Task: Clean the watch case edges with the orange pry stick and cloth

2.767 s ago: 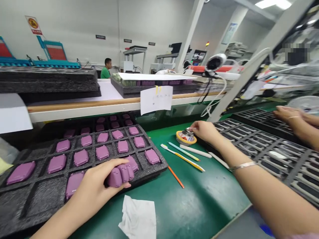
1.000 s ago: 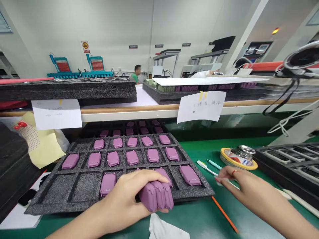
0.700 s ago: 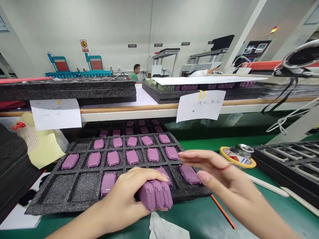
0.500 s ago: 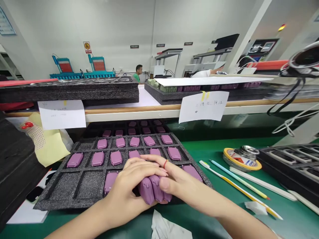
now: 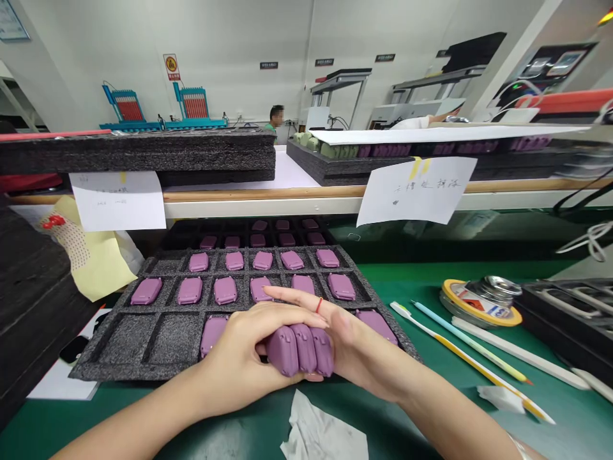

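My left hand (image 5: 239,348) is closed around a row of three small purple cases (image 5: 286,352), fingers over the top and thumb side below. The cases stand side by side on edge, their rounded ends toward me. My right hand (image 5: 359,332), a red string on one finger, lies against the right side of the row. Its visible finger stretches flat to the left, behind the cases; the other fingertips are mostly hidden. Just behind both hands is a black foam tray (image 5: 127,338), with purple cases in many compartments and two bare front-left ones.
On the green table lie a crumpled white wipe (image 5: 323,431), a toothbrush (image 5: 472,361), a blue-yellow pencil (image 5: 472,342), a white stick (image 5: 520,354) and a tape roll (image 5: 479,303). A shelf edge (image 5: 268,207) with paper notes crosses above the tray. A person (image 5: 276,118) is in the background.
My right thumb has lifted off the front of the cases, and my right hand has flattened along their right side. All three cases show more fully. The camera view has shifted slightly.
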`<state>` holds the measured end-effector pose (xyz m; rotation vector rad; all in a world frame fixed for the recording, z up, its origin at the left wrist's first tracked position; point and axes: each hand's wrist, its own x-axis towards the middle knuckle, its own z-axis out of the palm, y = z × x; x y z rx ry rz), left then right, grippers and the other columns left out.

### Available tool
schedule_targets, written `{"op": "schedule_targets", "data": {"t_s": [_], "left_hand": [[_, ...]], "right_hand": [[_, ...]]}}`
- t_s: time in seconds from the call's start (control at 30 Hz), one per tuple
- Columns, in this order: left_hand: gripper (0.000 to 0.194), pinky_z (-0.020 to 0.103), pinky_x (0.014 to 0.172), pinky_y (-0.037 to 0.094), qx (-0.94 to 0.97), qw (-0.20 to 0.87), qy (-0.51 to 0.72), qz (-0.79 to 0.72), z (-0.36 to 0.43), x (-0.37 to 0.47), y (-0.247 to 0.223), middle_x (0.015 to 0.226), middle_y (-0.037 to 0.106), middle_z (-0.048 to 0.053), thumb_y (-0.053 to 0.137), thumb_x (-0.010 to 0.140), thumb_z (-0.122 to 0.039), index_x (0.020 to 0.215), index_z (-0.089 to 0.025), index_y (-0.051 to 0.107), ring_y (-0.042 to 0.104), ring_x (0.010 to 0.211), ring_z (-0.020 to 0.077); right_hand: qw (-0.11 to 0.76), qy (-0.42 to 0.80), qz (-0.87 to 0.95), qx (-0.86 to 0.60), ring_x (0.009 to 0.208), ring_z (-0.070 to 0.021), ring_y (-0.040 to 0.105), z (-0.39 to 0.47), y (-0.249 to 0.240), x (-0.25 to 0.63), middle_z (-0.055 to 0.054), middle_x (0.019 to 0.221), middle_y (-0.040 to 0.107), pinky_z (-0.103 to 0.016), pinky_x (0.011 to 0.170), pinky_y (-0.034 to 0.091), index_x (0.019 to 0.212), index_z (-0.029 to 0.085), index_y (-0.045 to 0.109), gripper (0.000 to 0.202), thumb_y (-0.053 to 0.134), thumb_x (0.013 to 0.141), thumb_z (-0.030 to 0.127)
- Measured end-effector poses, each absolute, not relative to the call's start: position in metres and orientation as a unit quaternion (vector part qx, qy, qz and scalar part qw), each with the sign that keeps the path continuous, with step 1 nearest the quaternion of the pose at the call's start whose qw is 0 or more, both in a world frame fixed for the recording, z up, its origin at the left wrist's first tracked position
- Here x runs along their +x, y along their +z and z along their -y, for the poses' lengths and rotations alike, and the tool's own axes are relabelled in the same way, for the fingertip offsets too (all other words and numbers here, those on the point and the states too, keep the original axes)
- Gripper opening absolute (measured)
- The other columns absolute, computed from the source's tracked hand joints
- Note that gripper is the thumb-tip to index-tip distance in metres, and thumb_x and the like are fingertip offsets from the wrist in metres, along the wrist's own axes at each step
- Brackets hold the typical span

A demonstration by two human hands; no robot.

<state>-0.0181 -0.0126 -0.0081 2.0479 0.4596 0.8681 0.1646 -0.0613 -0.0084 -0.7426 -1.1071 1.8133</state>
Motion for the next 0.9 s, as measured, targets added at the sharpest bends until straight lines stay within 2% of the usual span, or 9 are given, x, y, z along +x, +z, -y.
{"op": "schedule_targets", "data": {"t_s": [0.07,0.13,0.37,0.57,0.7,0.77,0.8,0.9], "left_hand": [[0.04,0.028,0.092,0.055,0.822,0.417,0.351,-0.162,0.012,-0.018,-0.007,0.111,0.078,0.001,0.082,0.075,-0.014,0.111,-0.024,0.071,0.073,0.102,0.0194],[0.039,0.03,0.097,0.054,0.822,0.425,0.347,-0.155,0.012,-0.018,-0.007,0.115,0.077,0.002,0.08,0.076,-0.012,0.113,-0.023,0.07,0.072,0.106,0.0203],[0.037,0.03,0.097,0.054,0.817,0.439,0.341,-0.153,0.013,-0.018,-0.008,0.116,0.077,0.002,0.074,0.078,-0.008,0.112,-0.022,0.07,0.072,0.107,0.0199],[0.037,0.028,0.095,0.055,0.818,0.44,0.336,-0.158,0.014,-0.018,-0.009,0.114,0.077,0.001,0.075,0.078,-0.008,0.112,-0.022,0.069,0.072,0.103,0.0185],[0.039,0.03,0.095,0.056,0.804,0.453,0.337,-0.185,0.014,-0.019,-0.01,0.116,0.076,0.002,0.081,0.078,-0.017,0.114,-0.023,0.066,0.072,0.105,0.0201],[0.041,0.033,0.099,0.054,0.791,0.451,0.35,-0.219,0.014,-0.02,-0.011,0.119,0.074,0.003,0.082,0.078,-0.022,0.115,-0.024,0.065,0.07,0.11,0.0219],[0.041,0.035,0.101,0.054,0.778,0.459,0.359,-0.237,0.014,-0.02,-0.011,0.12,0.074,0.003,0.082,0.079,-0.023,0.116,-0.025,0.064,0.069,0.112,0.023],[0.039,0.041,0.1,0.057,0.705,0.532,0.374,-0.284,0.013,-0.019,-0.012,0.12,0.073,0.006,0.08,0.081,-0.032,0.115,-0.024,0.063,0.069,0.116,0.0277]], "right_hand": [[0.443,0.735,0.41,-0.308,0.123,-0.0289,0.063,0.061,-0.008,0.162,-0.015,0.144,0.057,-0.044,0.099,0.051,0.141,0.023,0.051,0.072,0.055,0.088,0.072],[0.448,0.738,0.396,-0.313,0.121,-0.0279,0.065,0.061,-0.008,0.16,-0.014,0.141,0.061,-0.042,0.097,0.052,0.14,0.023,0.053,0.065,0.048,0.094,0.069],[0.443,0.737,0.403,-0.313,0.109,-0.0252,0.07,0.062,-0.01,0.16,-0.012,0.125,0.07,-0.039,0.09,0.054,0.139,0.025,0.054,0.064,0.049,0.093,0.069],[0.438,0.723,0.427,-0.322,0.111,-0.0267,0.069,0.06,-0.013,0.159,-0.013,0.126,0.069,-0.042,0.091,0.055,0.139,0.024,0.053,0.062,0.05,0.094,0.067],[0.425,0.692,0.469,-0.348,0.109,-0.0266,0.071,0.06,-0.008,0.163,-0.014,0.129,0.068,-0.045,0.092,0.057,0.143,0.023,0.048,0.067,0.042,0.095,0.069],[0.424,0.602,0.542,-0.405,0.109,-0.0258,0.071,0.062,0.002,0.175,-0.013,0.129,0.068,-0.045,0.095,0.056,0.146,0.024,0.045,0.066,0.046,0.095,0.066],[0.434,0.513,0.586,-0.453,0.11,-0.0257,0.071,0.063,0.008,0.185,-0.013,0.129,0.068,-0.045,0.097,0.055,0.146,0.024,0.046,0.065,0.052,0.094,0.063],[0.443,0.141,0.625,-0.627,0.108,-0.0269,0.07,0.069,0.023,0.224,-0.011,0.12,0.073,-0.043,0.097,0.053,0.135,0.021,0.058,0.051,0.062,0.093,0.048]]}}
